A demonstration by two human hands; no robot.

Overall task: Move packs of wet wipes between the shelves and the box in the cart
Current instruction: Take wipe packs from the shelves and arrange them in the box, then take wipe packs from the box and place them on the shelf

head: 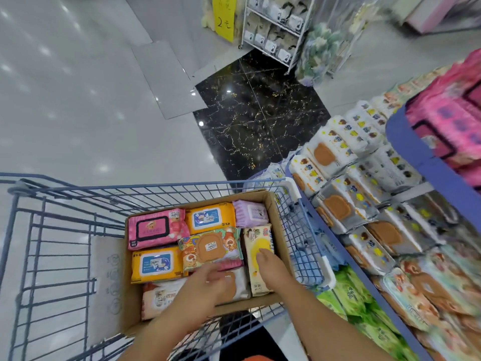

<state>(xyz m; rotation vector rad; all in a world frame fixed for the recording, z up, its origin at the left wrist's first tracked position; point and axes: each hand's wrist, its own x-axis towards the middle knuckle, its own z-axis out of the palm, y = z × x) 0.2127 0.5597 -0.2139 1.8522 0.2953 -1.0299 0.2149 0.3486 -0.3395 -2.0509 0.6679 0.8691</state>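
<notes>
A cardboard box (pixel 276 212) sits in a blue wire cart (pixel 65 230), filled with several packs of wet wipes. My right hand (pixel 270 267) lies flat on a cream pack with a yellow lid (pixel 256 238) at the box's right side; whether it grips the pack is unclear. My left hand (pixel 208 285) hovers, blurred, with fingers apart over a white pack with a brown lid (pixel 240 284) and a pink pack edge (pixel 230 264). Also in the box are a pink pack (pixel 156 227), two orange packs (pixel 210 217), a purple pack (pixel 250 213) and a cartoon-bear pack (pixel 208 246).
Blue-edged shelves (pixel 406 142) on the right hold rows of white packs with brown lids (pixel 338 204), green packs (pixel 348 290) and pink packs (pixel 447 118). A white wire rack (pixel 273 29) and a yellow price sign (pixel 223 16) stand farther ahead on the tiled floor.
</notes>
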